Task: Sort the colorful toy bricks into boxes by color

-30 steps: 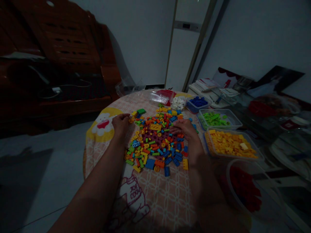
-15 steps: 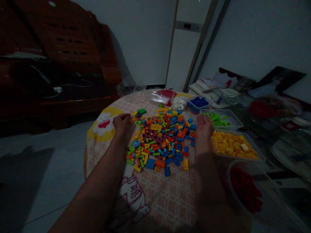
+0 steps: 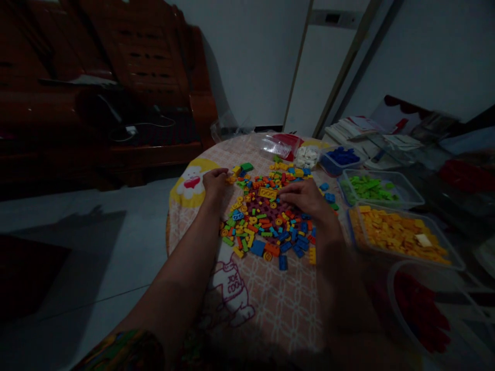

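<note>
A pile of mixed toy building bricks (image 3: 266, 221) in yellow, orange, blue and green lies spread on the round table. At its left edge, my left hand (image 3: 215, 181) has curled fingers close to some small orange pieces (image 3: 231, 179). Whatever its fingertips may hold is hidden. My right hand (image 3: 303, 198) is over the right side of the pile, with thumb and fingers drawn together beside a long yellow brick (image 3: 267, 192). Nothing in that pinch can be made out. Purple-brown pieces (image 3: 260, 210) show in the middle of the heap.
Along the right stand tubs of blue bricks (image 3: 342, 156), green bricks (image 3: 371, 188), yellow bricks (image 3: 402, 232) and red bricks (image 3: 419, 309). White bricks (image 3: 308, 155) and a clear plastic tray (image 3: 275, 146) are at the back. A wooden bench (image 3: 154, 149) stands beyond the table.
My right hand has gone from the pile's right edge, palm turned inward, to over the bricks with fingers drawn together. My left hand stays by the left edge. The view has swung left.
</note>
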`<state>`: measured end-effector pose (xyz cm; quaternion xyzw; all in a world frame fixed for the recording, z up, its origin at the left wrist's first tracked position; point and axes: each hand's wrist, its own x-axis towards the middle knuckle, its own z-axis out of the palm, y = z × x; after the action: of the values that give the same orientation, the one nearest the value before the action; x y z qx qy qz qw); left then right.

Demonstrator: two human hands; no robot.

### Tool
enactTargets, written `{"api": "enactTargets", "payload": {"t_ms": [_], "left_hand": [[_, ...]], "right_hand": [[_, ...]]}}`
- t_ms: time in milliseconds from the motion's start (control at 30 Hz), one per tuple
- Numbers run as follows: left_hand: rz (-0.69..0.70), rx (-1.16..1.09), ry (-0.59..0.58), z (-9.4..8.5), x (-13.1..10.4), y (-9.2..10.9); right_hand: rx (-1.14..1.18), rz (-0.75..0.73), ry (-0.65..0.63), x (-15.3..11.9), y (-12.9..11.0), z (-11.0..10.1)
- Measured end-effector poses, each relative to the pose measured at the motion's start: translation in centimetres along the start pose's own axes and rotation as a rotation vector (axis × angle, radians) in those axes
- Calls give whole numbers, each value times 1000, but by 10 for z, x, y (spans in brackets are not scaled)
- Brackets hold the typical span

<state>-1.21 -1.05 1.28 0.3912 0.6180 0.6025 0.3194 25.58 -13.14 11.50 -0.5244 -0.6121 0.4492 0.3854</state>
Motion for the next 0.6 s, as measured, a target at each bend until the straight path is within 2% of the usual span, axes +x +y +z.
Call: {"api": "enactTargets", "payload": {"t_ms": [100,367,467,600], "left_hand": [[-66,-121,-13,0,2,2],[-216,-444,-54,-4,8,7],[-243,-510,-50,-6,8,10],[-262,-555,-49,-9,7,15]], "right_hand": [[-313,-20,-232,-4,-6,21],[-675,-107,-498,-4,-8,59],[-835,-83,-478,-3,-4,60],[-1008,-50,-306,-1,0,57]]}}
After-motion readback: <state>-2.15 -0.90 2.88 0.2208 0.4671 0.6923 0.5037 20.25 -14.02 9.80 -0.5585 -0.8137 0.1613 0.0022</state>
